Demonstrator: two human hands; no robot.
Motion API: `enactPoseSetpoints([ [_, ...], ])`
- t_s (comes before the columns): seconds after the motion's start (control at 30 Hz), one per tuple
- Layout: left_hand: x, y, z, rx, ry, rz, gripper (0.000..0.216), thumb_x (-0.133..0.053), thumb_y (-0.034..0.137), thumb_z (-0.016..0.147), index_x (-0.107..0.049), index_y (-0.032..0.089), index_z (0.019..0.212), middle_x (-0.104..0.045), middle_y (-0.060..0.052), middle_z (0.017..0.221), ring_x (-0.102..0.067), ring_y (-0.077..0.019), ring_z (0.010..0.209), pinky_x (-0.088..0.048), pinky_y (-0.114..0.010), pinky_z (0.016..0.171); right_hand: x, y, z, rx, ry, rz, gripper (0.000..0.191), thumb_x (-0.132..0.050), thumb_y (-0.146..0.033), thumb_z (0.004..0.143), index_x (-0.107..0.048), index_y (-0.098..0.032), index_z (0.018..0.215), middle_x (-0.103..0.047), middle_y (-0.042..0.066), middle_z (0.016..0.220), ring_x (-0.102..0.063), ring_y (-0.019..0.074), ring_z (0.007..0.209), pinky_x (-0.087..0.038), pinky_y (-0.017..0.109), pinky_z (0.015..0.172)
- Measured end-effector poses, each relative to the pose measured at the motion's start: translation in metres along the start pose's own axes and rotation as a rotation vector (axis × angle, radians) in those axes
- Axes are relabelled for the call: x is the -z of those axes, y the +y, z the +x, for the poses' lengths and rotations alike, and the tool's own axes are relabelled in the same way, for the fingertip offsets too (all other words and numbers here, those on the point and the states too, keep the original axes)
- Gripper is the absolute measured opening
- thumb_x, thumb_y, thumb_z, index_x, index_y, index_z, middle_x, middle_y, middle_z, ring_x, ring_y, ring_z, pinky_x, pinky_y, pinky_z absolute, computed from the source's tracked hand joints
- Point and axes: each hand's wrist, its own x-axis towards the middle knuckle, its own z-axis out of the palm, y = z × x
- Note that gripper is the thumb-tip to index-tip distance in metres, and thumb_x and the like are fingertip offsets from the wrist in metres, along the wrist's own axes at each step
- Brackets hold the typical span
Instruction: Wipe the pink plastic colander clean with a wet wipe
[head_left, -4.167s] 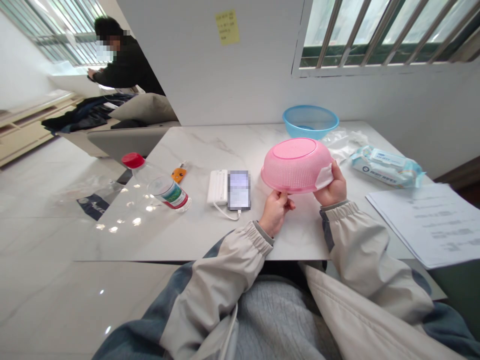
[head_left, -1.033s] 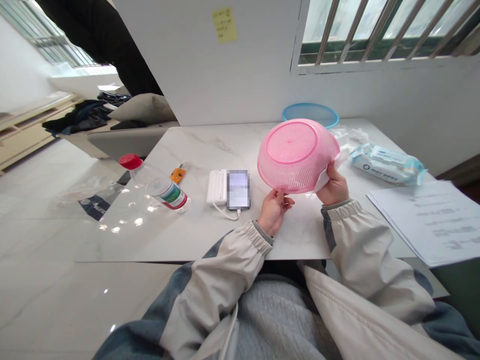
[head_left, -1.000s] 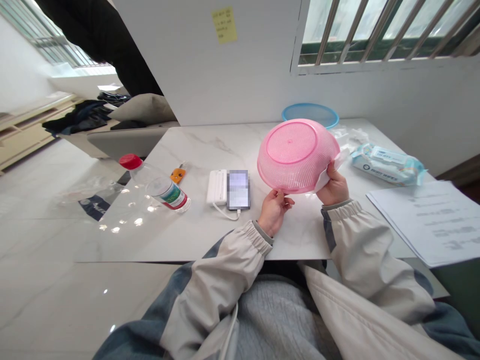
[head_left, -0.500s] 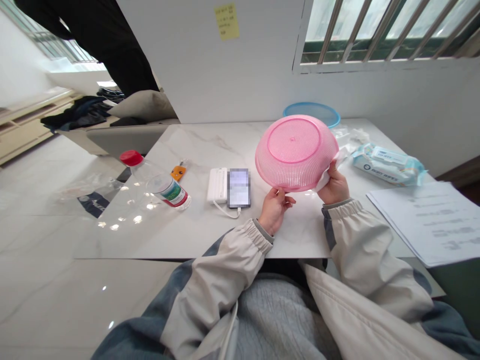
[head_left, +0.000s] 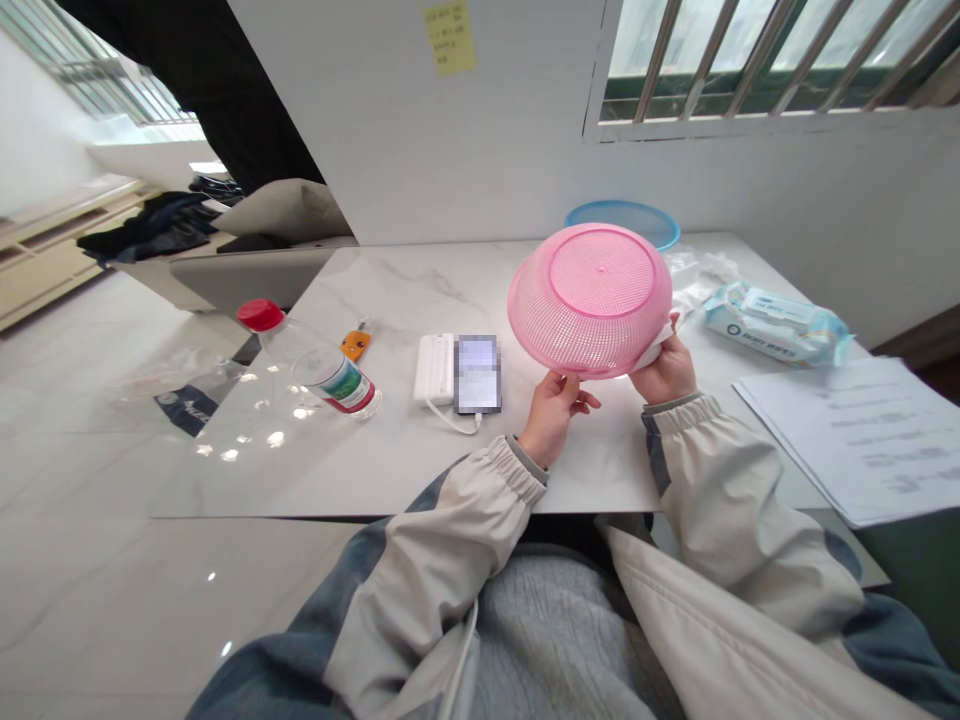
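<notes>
A pink perforated plastic basket is held above the white marble table, its bottom tilted toward me. My left hand pinches the lower rim from below. My right hand grips the rim on the right side and presses a white wipe against it. Behind the pink basket, a blue basket stands upright on the table near the wall.
A phone lies beside a white power bank, with a water bottle on its side and an orange tag to the left. A wet-wipes pack and papers lie right. A person in black stands at back left.
The pink basket has tipped up further, its bottom turning to face me, and has risen slightly. The person at back left has stood up and shifted.
</notes>
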Motion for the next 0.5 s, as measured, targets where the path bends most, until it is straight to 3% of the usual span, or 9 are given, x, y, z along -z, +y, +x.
enactPoseSetpoints([
  [0.3,-0.002,0.001,-0.002,0.054,-0.063,-0.043,0.028,-0.077,0.041,0.093,-0.061,0.018,0.096,-0.069,-0.002,0.083,-0.069,-0.0155,0.07,-0.046,-0.03,0.072,0.006,0.0,0.009,0.066,0.086,0.044,0.026,-0.065,-0.04,0.103,-0.074,-0.031,0.126,-0.083,-0.007,0.116,-0.073,0.0114,0.125,-0.051,0.03,0.12],
  [0.5,0.002,0.007,0.002,-0.07,0.095,-0.268,0.021,-0.068,0.035,0.099,-0.056,0.02,0.091,-0.063,0.003,0.08,-0.064,-0.0112,0.065,-0.045,-0.028,0.07,0.007,-0.004,0.012,0.095,0.103,0.06,0.028,-0.058,-0.031,0.106,-0.072,-0.032,0.13,-0.082,-0.006,0.121,-0.075,0.0115,0.121,-0.054,0.032,0.118],
])
